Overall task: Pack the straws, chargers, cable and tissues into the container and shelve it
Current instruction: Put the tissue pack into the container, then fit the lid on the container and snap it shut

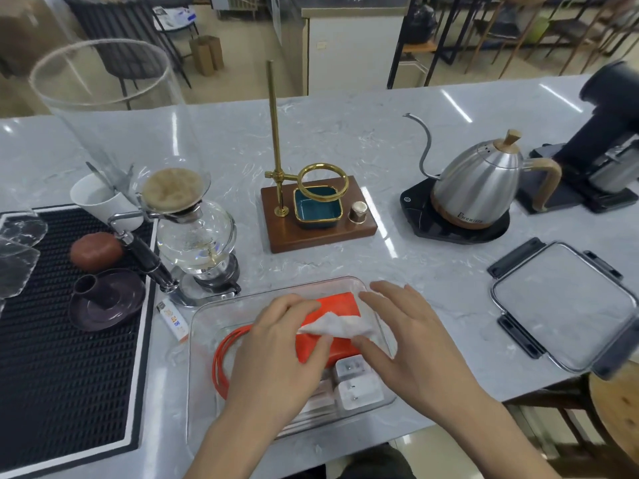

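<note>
A clear rectangular container (pixel 198 340) sits at the counter's near edge. Inside it lie a coiled orange cable (pixel 221 354), two white chargers (pixel 358 382), wrapped straws (pixel 318 406) and an orange tissue pack (pixel 340 305) with a white tissue (pixel 337 326) sticking out of its top. My left hand (pixel 276 350) rests over the pack and grips its left side. The fingers of my right hand (pixel 411 337) pinch the white tissue's right end. The container's lid (pixel 567 305), clear with dark clips, lies upside down on the counter to the right.
A siphon coffee maker (pixel 193 236) and a small white sachet (pixel 174 321) stand just left of the container. Behind it are a wooden dripper stand (pixel 318 212) and a gooseneck kettle (pixel 480 181). A black rubber mat (pixel 65 340) with cups lies far left.
</note>
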Action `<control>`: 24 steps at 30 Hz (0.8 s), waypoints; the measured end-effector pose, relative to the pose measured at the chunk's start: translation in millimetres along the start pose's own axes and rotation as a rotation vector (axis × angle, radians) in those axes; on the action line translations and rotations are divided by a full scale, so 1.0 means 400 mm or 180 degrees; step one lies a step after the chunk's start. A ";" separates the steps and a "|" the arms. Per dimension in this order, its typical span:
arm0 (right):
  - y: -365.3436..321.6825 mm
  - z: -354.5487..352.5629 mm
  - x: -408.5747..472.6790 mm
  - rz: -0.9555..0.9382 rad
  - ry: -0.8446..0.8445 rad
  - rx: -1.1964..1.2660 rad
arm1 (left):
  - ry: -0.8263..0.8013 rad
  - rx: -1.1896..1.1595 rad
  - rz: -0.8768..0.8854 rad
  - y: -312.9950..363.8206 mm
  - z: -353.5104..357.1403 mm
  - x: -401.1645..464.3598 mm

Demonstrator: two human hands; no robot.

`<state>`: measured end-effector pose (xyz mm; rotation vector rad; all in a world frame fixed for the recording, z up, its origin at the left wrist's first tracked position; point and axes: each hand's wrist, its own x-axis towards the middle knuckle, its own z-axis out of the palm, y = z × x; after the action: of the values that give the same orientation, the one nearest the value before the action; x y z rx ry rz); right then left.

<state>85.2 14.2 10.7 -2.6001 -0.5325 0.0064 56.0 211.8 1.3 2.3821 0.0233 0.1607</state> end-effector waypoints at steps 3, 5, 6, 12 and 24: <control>0.025 -0.018 -0.016 0.0176 0.0016 -0.0043 | -0.0040 -0.0248 0.0116 0.027 0.016 0.014; 0.049 -0.032 -0.029 0.0293 0.0060 -0.0077 | -0.0046 -0.0357 0.0175 0.050 0.032 0.022; 0.062 -0.040 -0.036 0.0350 0.0065 -0.0108 | -0.0035 -0.0397 0.0211 0.062 0.040 0.025; 0.166 -0.109 -0.090 0.0674 0.0153 -0.0150 | -0.0167 -0.0448 0.0407 0.155 0.122 0.050; 0.502 -0.252 -0.246 0.1030 0.0245 -0.0142 | -0.0789 -0.0248 0.0607 0.390 0.408 0.081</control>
<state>78.4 -230.7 -1.3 -2.6887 -0.0819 0.0014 103.8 -11.3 -6.0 2.3076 -0.3221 -0.0440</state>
